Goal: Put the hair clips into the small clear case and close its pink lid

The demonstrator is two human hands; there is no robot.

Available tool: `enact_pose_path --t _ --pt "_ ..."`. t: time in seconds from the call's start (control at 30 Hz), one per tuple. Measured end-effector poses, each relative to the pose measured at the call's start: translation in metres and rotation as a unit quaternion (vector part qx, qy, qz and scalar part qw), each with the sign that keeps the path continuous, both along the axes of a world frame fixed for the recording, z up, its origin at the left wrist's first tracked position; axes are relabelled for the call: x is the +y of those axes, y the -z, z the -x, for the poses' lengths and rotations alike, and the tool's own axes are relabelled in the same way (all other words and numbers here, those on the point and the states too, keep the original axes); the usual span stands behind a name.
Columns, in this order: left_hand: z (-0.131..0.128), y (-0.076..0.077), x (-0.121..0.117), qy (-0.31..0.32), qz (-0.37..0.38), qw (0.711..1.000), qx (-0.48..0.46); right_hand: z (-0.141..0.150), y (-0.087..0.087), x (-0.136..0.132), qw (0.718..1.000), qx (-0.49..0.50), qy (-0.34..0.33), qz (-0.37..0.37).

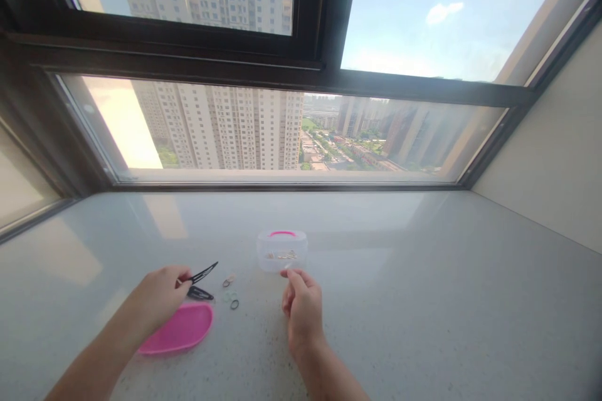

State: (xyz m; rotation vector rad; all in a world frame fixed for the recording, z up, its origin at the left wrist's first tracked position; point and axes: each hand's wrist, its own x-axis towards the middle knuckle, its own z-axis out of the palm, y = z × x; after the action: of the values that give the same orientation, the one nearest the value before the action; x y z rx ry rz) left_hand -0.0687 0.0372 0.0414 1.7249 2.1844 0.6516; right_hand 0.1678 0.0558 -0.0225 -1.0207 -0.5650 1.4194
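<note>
My left hand is closed, its fingertips pinching a black snap hair clip that points away to the right. Just below it is a second black clip; whether the fingers touch it I cannot tell. Under that hand lies a pink oval lid or tray. My right hand is pinched shut at the near side of a clear plastic box, which has a pink handle and small light-coloured pieces inside. What the right fingertips hold, if anything, is too small to name.
Between the hands lie several small hair ties, among them a dark ring and a pale green one. Everything rests on a pale speckled windowsill. A dark window frame borders its far edge, with a wall at the right.
</note>
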Motion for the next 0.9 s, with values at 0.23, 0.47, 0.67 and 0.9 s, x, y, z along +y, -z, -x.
enact_pose_path --t 0.23,0.47,0.67,0.9 --pt "-0.058 -0.003 -0.005 0.155 0.060 0.959 -0.228 0.009 -0.001 -0.009 0.987 -0.027 -0.156 -0.038" --pt "-0.061 0.005 -0.006 0.201 0.096 0.954 -0.201 0.008 0.002 -0.007 0.988 -0.031 -0.142 -0.057" --pt "0.021 0.017 0.009 0.007 0.093 0.996 0.013 0.007 0.003 -0.005 0.991 -0.013 -0.133 -0.008" --pt "0.025 0.038 0.013 0.030 0.087 0.996 0.014 0.008 0.001 -0.005 0.991 -0.016 -0.131 -0.015"
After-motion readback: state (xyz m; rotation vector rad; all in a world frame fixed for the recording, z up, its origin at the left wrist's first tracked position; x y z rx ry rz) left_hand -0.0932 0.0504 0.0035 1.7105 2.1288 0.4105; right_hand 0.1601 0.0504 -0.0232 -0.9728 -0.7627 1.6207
